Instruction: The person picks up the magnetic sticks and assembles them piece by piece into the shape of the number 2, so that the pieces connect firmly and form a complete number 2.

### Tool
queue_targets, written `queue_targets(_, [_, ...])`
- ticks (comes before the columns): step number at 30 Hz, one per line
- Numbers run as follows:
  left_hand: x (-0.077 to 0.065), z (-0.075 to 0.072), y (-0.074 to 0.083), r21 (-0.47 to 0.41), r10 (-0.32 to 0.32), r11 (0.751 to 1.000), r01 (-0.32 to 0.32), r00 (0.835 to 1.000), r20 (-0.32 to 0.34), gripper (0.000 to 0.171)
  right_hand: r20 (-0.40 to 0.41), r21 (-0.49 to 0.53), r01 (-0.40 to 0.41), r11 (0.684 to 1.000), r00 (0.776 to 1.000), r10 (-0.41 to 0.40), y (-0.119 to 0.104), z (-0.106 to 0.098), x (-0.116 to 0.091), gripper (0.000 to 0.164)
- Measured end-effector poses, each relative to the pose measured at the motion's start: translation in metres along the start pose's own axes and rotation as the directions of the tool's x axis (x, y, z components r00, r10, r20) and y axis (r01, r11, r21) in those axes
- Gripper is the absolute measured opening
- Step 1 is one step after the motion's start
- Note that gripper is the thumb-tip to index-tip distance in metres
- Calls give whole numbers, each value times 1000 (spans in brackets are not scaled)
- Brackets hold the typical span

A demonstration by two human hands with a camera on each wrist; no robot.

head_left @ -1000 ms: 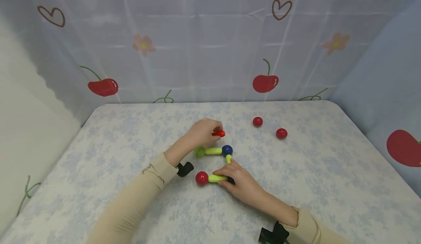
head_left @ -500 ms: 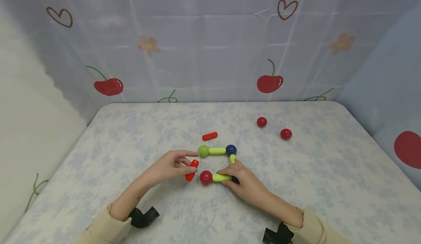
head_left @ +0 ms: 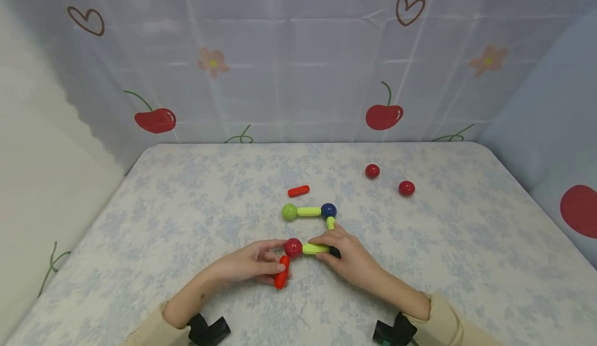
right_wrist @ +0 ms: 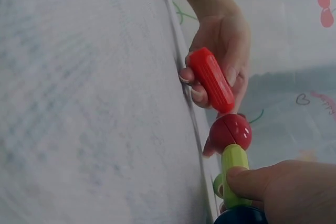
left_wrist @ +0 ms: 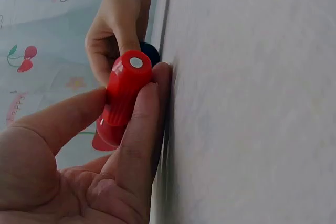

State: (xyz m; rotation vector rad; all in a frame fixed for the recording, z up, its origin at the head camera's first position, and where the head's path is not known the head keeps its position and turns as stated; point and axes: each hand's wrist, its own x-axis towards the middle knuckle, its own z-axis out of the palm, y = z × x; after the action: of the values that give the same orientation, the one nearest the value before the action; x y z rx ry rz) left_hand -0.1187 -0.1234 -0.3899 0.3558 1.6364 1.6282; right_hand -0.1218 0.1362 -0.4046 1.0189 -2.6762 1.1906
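My left hand (head_left: 252,263) pinches a red magnetic rod (head_left: 282,272) between thumb and fingers, its far end right at the red ball (head_left: 293,247). In the left wrist view the rod's near end shows a silvery disc. My right hand (head_left: 347,253) grips a yellow-green rod (right_wrist: 234,171) that joins the red ball to a dark blue ball (right_wrist: 241,215), mostly covered by the hand in the head view. Another yellow-green rod (head_left: 330,222) runs from there up to a blue ball (head_left: 328,210). From that ball a third rod (head_left: 309,211) leads to a green ball (head_left: 289,212).
A second red rod (head_left: 298,191) lies behind the green ball. Two loose red balls, a farther one (head_left: 372,171) and a nearer one (head_left: 407,188), sit at the back right of the cloth-covered table (head_left: 205,180). A printed curtain (head_left: 280,76) hangs behind.
My left hand has come back from behind the green ball toward the front, carrying one red rod to the red ball. The other red rod stays behind. My right hand keeps its grip.
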Motion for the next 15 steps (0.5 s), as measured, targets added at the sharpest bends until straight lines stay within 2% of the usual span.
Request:
queue_targets(3, [6,4,-3,-77,-20,997,22,1000,23,66,-5,-2,1,1000,1000,-1,0,-2,-1,27])
queue_targets(8, [10,4,-6,-155,-47,987,52,998,35,67,14,-6,-10,1000,1000,10,0,-3,0,27])
queue_targets(11, [10,4,-8,-171,-50,984,55,998,35,66,35,-9,-13,1000,999,13,0,-2,2,27])
queue_targets(15, [11,5,-9,-170,-24,985,28,999,25,63,32,-3,-16,1000,999,16,-2,-2,2,28])
